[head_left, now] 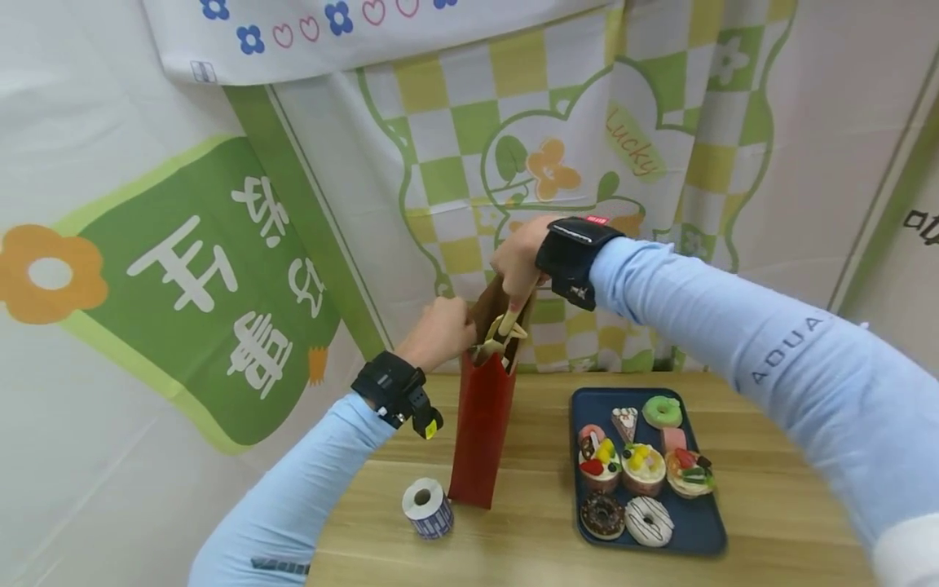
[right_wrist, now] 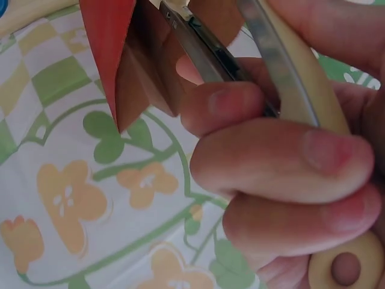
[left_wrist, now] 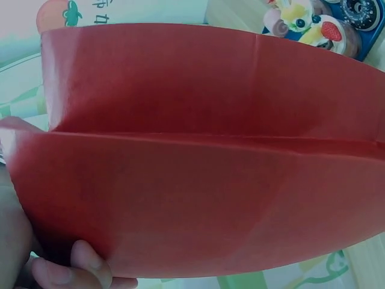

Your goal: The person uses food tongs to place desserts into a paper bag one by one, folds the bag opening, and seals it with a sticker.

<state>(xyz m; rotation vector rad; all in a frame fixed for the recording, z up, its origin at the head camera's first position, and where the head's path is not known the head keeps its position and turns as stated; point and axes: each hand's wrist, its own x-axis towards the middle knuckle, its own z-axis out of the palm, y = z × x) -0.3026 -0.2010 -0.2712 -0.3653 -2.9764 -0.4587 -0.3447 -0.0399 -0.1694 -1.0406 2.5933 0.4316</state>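
A tall red paper bag (head_left: 482, 432) with a brown inside stands on the table. My left hand (head_left: 443, 333) grips its upper edge; in the left wrist view the fingers (left_wrist: 84, 265) curl at the bag's lower left edge. Above the bag's mouth, my right hand (head_left: 522, 254) holds a pair of tongs (head_left: 512, 316) with cream handles and metal arms, pointing down into the bag. The right wrist view has several fingers (right_wrist: 277, 156) wrapped round the handle, its ringed end below them. Whether the tongs hold anything inside the bag, I cannot tell.
A dark blue tray (head_left: 704, 534) of doughnuts and small cakes lies right of the bag. To the bag's left stands a roll of labels (head_left: 428, 507). Patterned cloth (head_left: 440, 122) hangs behind the wooden table (head_left: 535, 522).
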